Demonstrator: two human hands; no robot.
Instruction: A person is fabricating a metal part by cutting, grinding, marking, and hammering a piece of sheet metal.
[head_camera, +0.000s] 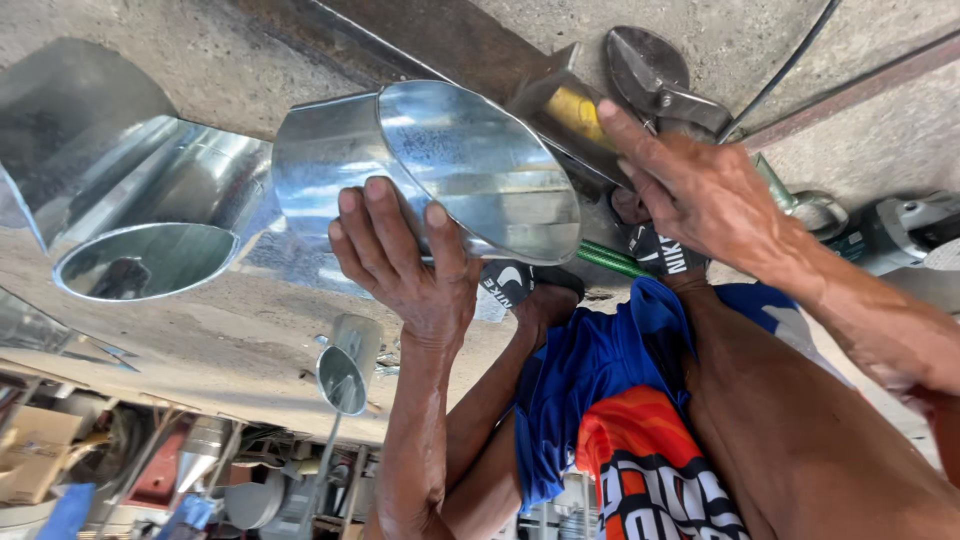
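Gripping metal funnel (440, 170) with left hand (400, 260).

Your left hand (400, 255) grips the rim of a shiny sheet-metal duct piece (440, 165) — fingers curled over its oval opening. At three o'clock from it, your right hand (700, 190) rests on a hammer (570, 115), with tin snips (655, 75) just beyond. At nine o'clock lies a second metal duct piece (150, 215) on the concrete floor (200, 340).

Shiny silver duct piece (440, 165), yellow-handled tool (575, 112), blue and orange patterned shorts (620, 420)
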